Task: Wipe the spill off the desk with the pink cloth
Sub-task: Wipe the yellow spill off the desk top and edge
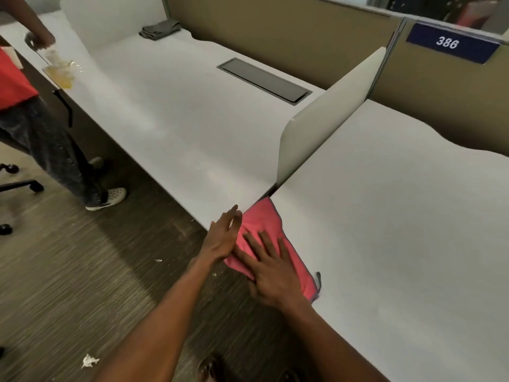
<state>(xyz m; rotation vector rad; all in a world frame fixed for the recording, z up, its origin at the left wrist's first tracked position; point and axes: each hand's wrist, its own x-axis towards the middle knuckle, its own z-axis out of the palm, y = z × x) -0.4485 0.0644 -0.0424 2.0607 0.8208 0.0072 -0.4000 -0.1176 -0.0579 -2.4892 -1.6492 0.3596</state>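
Observation:
The pink cloth (268, 230) lies flat at the front edge of the white desk (192, 128), across the seam beside the low divider. My right hand (271, 271) rests flat on the cloth with fingers spread. My left hand (224, 237) hovers at the cloth's left edge, fingers apart, holding nothing. A yellowish spill (62, 74) sits far off at the desk's left front edge, under another person's hand (41, 40) that holds a clear container.
A white divider panel (327, 122) separates two desk sections. A dark cable hatch (264, 79) is set in the desk. A folded grey cloth (159, 28) lies at the back. A person (41, 139) stands at left; chair casters (16, 186) and paper scraps (89, 361) are on the floor.

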